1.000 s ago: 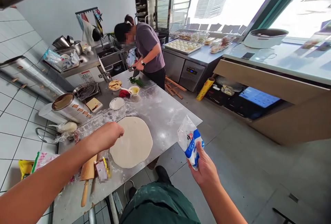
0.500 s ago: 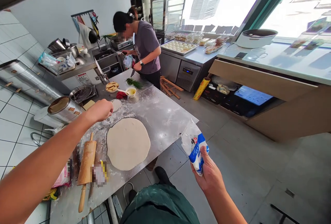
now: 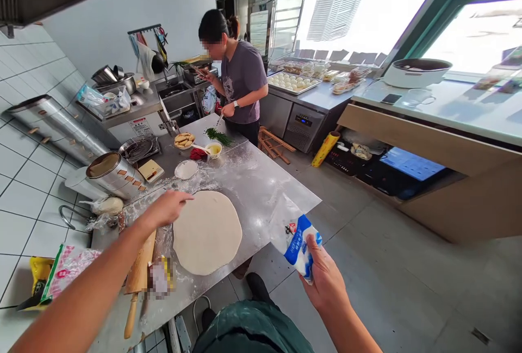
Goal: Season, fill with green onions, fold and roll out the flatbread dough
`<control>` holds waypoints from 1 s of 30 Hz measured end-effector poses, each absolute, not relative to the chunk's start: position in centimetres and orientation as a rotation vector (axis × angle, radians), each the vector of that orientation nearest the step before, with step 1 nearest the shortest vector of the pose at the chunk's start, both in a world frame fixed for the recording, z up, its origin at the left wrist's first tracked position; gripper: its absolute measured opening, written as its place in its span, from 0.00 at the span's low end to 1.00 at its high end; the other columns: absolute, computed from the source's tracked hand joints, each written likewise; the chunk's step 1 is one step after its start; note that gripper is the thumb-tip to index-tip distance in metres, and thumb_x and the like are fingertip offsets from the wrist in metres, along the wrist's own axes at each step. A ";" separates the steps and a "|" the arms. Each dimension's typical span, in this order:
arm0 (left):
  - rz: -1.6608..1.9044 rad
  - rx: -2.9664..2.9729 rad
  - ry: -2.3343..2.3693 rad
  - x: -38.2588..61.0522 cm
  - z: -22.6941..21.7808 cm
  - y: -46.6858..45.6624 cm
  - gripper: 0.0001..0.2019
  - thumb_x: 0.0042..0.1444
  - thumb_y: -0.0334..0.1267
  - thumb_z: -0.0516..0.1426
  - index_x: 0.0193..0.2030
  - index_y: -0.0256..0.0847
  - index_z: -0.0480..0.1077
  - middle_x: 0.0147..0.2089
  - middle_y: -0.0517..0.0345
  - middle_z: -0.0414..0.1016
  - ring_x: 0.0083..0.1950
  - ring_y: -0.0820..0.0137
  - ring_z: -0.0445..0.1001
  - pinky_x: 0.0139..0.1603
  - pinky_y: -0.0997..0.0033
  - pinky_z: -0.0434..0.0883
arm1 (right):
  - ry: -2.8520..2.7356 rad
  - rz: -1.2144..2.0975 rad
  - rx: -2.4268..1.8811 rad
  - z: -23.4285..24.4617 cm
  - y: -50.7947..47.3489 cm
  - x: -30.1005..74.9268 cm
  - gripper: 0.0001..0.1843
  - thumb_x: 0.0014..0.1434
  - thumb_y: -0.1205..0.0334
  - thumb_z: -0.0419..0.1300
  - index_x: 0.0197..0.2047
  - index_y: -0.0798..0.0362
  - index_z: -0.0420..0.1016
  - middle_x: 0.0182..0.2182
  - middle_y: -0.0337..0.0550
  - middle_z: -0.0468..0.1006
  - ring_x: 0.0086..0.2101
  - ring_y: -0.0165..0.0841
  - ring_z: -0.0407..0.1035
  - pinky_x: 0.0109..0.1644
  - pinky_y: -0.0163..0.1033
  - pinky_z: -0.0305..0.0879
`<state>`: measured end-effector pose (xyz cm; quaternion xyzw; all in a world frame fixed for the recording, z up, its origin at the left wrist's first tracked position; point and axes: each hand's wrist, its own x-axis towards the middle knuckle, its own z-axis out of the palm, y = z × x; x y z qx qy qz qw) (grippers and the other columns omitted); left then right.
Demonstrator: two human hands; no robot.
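Note:
A round sheet of rolled dough (image 3: 207,231) lies flat on the floured steel table (image 3: 261,184). My left hand (image 3: 165,209) hovers over the dough's left edge, fingers pinched together and pointing right; whatever they hold is too small to make out. My right hand (image 3: 324,279) is off the table's right side, gripping a blue and white plastic bag (image 3: 296,236) with its open top turned toward the table. A wooden rolling pin (image 3: 136,282) lies to the left of the dough, under my left forearm.
Another person (image 3: 238,84) stands at the table's far end by chopped greens (image 3: 218,136). A small flour dish (image 3: 186,169), a bowl (image 3: 213,149), a plate of food (image 3: 183,139) and a metal canister (image 3: 112,173) sit beyond the dough. Counters line the right side.
My left hand swung away toward the flour dish, then came back over the dough's left edge. The bag in my right hand shifted slightly. The other person straightened up and turned.

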<state>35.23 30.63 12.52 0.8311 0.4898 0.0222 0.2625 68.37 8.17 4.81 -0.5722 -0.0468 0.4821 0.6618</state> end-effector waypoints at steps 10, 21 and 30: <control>0.872 0.262 0.875 42.2 6.1 13.9 0.24 0.63 0.46 0.59 0.62 0.36 0.70 0.61 0.38 0.77 0.57 0.54 0.79 0.57 0.54 0.78 | -1.270 0.826 -1.624 12.6 10.7 62.8 0.23 0.64 0.39 0.59 0.49 0.48 0.67 0.29 0.36 0.78 0.26 0.33 0.70 0.30 0.37 0.66; 1.060 0.116 0.819 39.0 5.7 13.7 0.20 0.61 0.40 0.61 0.58 0.35 0.70 0.54 0.41 0.80 0.51 0.60 0.80 0.52 0.58 0.79 | -1.570 0.749 -1.627 13.5 12.5 59.4 0.22 0.65 0.37 0.56 0.48 0.46 0.68 0.24 0.34 0.77 0.23 0.35 0.68 0.29 0.39 0.62; 1.078 0.087 0.873 38.6 5.5 13.2 0.16 0.60 0.40 0.62 0.52 0.35 0.72 0.45 0.47 0.81 0.43 0.61 0.81 0.48 0.58 0.80 | -1.525 0.745 -1.651 13.2 12.5 58.4 0.23 0.64 0.36 0.57 0.48 0.46 0.69 0.26 0.34 0.77 0.26 0.36 0.69 0.34 0.40 0.64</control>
